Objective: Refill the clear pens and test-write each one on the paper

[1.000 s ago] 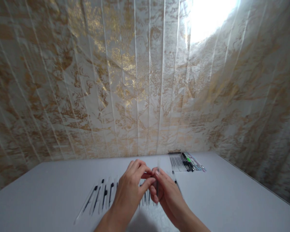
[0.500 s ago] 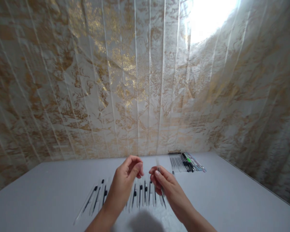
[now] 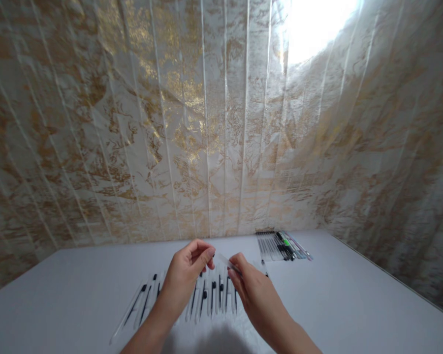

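Observation:
My left hand (image 3: pixel 194 260) is closed in a pinch above the table, with a small black piece (image 3: pixel 213 254), perhaps a pen cap or plug, showing at its fingertips. Across a narrow gap, my right hand (image 3: pixel 249 280) grips a translucent white pen barrel (image 3: pixel 229 264) whose free end points toward the left fingertips. Below both hands, a row of disassembled pens (image 3: pixel 213 297) lies on the table: pale barrels, dark refills and black caps side by side. My left wrist and hand cover part of that row, and my right hand covers its right end.
At the back right of the white table (image 3: pixel 354 295) lies a flat group of dark pens (image 3: pixel 271 246), with a green-marked pen (image 3: pixel 286 242) and several lighter ones beside it. A patterned, shiny gold-and-white sheet (image 3: pixel 206 123) hangs behind the table.
The pen barrel in my right hand has swung from nearly upright to slanting toward my left hand. A small black piece now shows at my left fingertips.

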### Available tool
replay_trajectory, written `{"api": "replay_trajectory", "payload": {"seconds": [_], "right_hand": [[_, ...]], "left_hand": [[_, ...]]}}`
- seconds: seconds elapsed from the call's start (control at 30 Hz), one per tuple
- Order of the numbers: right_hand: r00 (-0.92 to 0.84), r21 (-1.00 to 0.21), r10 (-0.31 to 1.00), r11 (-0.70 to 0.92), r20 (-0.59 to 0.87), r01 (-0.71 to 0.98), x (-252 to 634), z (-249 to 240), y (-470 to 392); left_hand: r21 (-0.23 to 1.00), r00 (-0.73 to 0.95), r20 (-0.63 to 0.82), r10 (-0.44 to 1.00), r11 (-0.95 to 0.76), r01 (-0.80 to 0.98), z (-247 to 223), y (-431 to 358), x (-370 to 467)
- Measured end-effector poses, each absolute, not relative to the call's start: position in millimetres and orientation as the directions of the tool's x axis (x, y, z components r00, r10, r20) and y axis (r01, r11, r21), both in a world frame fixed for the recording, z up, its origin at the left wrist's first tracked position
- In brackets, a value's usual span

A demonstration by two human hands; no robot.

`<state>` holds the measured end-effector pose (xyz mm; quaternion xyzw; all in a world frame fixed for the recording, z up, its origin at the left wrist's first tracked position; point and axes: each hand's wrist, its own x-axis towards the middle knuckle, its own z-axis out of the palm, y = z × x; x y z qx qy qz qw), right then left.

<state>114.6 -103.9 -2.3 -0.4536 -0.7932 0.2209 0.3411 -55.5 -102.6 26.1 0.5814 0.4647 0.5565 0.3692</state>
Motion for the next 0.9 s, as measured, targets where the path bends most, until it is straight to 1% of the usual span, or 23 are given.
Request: {"api": "replay_trajectory", "payload": {"seconds": [0.13,0.33,0.4,0.47,0.6,0.67,0.8,0.9], "right_hand": [[-0.368,-0.641,0.860,0.510,0.354,0.574,113.3,-2.8,-105.0],[-0.306,-0.693,0.891,0.452,0.335,0.561,112.6,0.0,-105.7],[-0.313,-0.698,0.893,0.448,0.322,0.559,112.9,1.7,-105.8],[-0.347,-0.716,0.885,0.457,0.310,0.528,113.8,3.6,-105.6],[-0.440,-0.784,0.854,0.467,0.279,0.409,117.7,6.4,-103.7],[-0.470,-0.804,0.836,0.474,0.283,0.359,119.4,6.7,-102.6],[-0.476,-0.833,0.827,0.470,0.299,0.293,119.9,5.8,-102.0],[-0.462,-0.821,0.829,0.482,0.315,0.306,119.0,5.4,-103.2]], "left_hand": [[0.949,-0.044,0.290,0.956,-0.282,0.138,23.8,-103.4,-51.3],[0.949,-0.052,0.284,0.958,-0.272,0.162,25.0,-105.3,-48.4],[0.945,-0.051,0.287,0.957,-0.274,0.176,26.2,-106.8,-48.1],[0.936,-0.046,0.305,0.951,-0.290,0.200,26.9,-108.2,-48.9],[0.883,0.016,0.396,0.918,-0.385,0.270,27.1,-108.7,-52.7],[0.878,0.052,0.406,0.913,-0.405,0.255,27.1,-107.7,-54.2],[0.944,0.027,0.309,0.951,-0.310,0.113,27.1,-106.2,-54.0],[0.970,-0.004,0.231,0.973,-0.230,0.074,26.5,-106.7,-52.0]]}}
